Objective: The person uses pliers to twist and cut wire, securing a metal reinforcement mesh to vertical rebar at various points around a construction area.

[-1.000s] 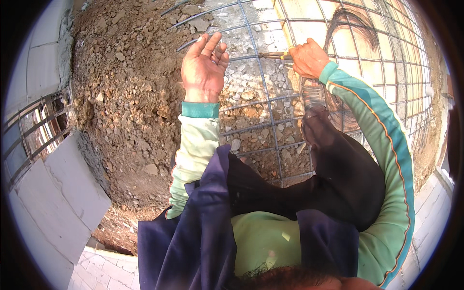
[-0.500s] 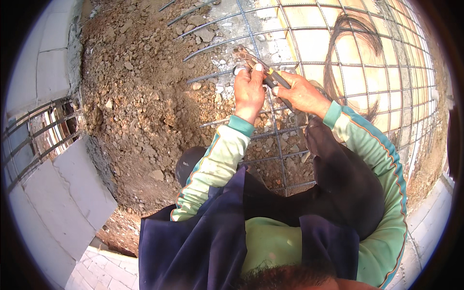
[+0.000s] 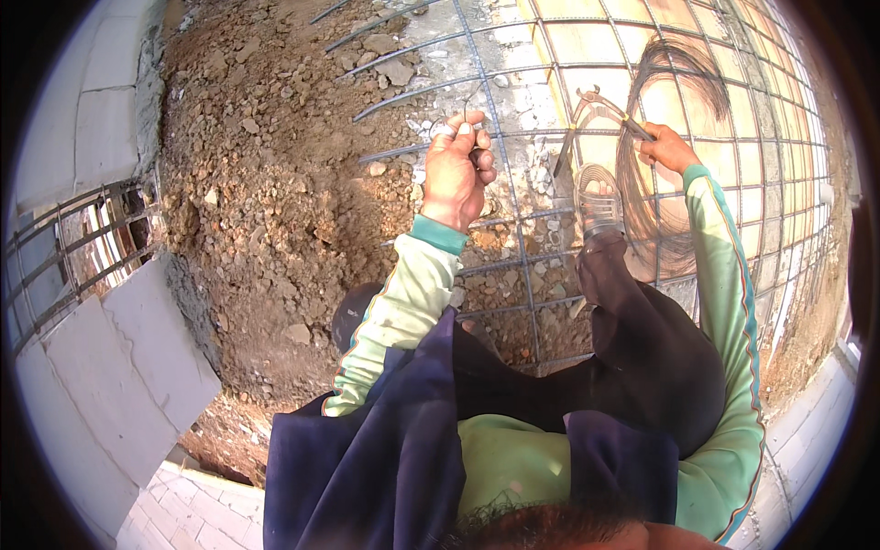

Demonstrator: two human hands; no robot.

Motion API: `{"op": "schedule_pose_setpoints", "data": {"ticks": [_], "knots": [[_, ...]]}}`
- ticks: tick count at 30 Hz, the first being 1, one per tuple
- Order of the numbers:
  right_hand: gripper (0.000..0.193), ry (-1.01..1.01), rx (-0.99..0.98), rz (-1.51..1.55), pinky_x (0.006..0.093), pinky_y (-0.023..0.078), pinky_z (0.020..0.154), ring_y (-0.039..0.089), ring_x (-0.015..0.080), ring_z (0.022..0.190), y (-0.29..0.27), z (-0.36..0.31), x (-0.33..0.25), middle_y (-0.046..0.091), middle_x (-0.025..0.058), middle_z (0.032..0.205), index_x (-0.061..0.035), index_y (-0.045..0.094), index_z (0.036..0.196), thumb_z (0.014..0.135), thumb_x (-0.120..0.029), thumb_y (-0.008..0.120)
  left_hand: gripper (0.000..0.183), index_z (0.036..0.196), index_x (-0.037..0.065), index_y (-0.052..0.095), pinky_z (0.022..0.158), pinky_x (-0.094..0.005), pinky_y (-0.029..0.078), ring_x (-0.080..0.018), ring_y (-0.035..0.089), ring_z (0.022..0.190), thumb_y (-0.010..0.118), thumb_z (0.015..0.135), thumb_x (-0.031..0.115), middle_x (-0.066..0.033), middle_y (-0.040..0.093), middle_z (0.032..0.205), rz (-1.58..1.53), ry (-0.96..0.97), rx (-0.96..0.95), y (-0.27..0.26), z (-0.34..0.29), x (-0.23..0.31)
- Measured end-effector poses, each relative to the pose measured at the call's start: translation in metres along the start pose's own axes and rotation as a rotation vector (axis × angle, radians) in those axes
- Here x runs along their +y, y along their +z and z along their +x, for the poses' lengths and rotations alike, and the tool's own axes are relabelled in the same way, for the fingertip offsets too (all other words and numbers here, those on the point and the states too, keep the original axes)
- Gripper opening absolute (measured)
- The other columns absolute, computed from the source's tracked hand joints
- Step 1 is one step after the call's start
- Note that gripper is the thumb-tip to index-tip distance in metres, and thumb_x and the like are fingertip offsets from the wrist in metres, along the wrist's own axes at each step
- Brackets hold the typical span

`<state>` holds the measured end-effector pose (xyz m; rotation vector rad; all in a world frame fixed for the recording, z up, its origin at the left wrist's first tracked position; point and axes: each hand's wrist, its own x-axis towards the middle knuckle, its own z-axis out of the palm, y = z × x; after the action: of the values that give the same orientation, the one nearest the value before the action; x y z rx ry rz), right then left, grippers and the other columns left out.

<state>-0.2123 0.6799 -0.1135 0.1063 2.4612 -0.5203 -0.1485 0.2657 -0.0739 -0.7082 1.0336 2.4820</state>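
My left hand (image 3: 451,179) is closed over the rubble edge, fingertips pinched together on a thin dark wire that sticks up from them. My right hand (image 3: 670,149) grips one handle of a pair of pincers (image 3: 630,123). Their jaws point up and left, and the other handle swings down wide apart. Right beside that hand, a long curved bundle of thin dark tie wire (image 3: 634,192) lies over the steel rebar mesh (image 3: 608,67). My sandalled foot (image 3: 600,203) stands on the mesh below the pincers.
Broken earth and stones (image 3: 266,165) spread to the left, with loose bar ends (image 3: 390,106) jutting over them. Pale boards (image 3: 587,41) lie under the mesh at right. White blocks (image 3: 101,137) line the left side, beside a dark bar grid (image 3: 87,243).
My right hand has moved right, away from my left, carrying the pincers, whose handles have spread apart. My left hand has shifted slightly left and down and now shows a thin wire.
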Motion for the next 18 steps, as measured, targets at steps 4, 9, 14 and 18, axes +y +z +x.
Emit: {"op": "schedule_pose_setpoints", "data": {"ticks": [4, 9, 14, 18], "knots": [[0.050, -0.238, 0.562, -0.035, 0.0428, 0.047, 0.099, 0.060, 0.0347, 0.119, -0.015, -0.017, -0.089, 0.062, 0.0244, 0.125, -0.0001, 0.057, 0.135, 0.094, -0.029, 0.060, 0.018, 0.120, 0.012, 0.057, 0.075, -0.0384, 0.055, -0.0140, 0.056, 0.080, 0.047, 0.106, 0.016, -0.0004, 0.054, 0.091, 0.080, 0.043, 0.167, 0.005, 0.007, -0.002], [0.056, -0.248, -0.118, 0.616, 0.0361, 0.053, 0.081, 0.068, 0.0249, 0.096, 0.049, -0.049, -0.225, 0.070, 0.0163, 0.108, 0.0023, 0.051, 0.138, 0.101, -0.040, 0.055, 0.018, 0.118, 0.010, 0.060, 0.079, -0.0369, 0.053, -0.0135, 0.058, 0.084, 0.048, 0.105, 0.012, 0.0003, 0.058, 0.088, 0.132, 0.025, 0.255, 0.000, 0.042, -0.025], [0.026, 0.058, -0.409, 1.356, 0.0236, 0.042, 0.053, 0.050, 0.0078, 0.059, 0.065, -0.023, -0.205, 0.055, -0.0018, 0.071, -0.0017, 0.065, 0.119, 0.103, -0.020, 0.053, 0.018, 0.120, 0.009, 0.059, 0.081, -0.0345, 0.052, -0.0138, 0.060, 0.083, 0.051, 0.104, 0.012, -0.0011, 0.063, 0.093, -0.025, 0.057, 0.241, 0.010, 0.070, -0.041], [0.022, -0.171, -0.115, 0.859, 0.0266, 0.039, 0.050, 0.045, 0.0081, 0.052, 0.031, 0.037, -0.180, 0.053, -0.0060, 0.065, -0.0003, 0.069, 0.107, 0.099, -0.017, 0.056, 0.023, 0.123, 0.003, 0.059, 0.079, -0.0301, 0.052, -0.0125, 0.060, 0.085, 0.054, 0.101, 0.008, -0.0046, 0.066, 0.099, 0.139, 0.062, 0.251, 0.015, 0.088, -0.054]]}}
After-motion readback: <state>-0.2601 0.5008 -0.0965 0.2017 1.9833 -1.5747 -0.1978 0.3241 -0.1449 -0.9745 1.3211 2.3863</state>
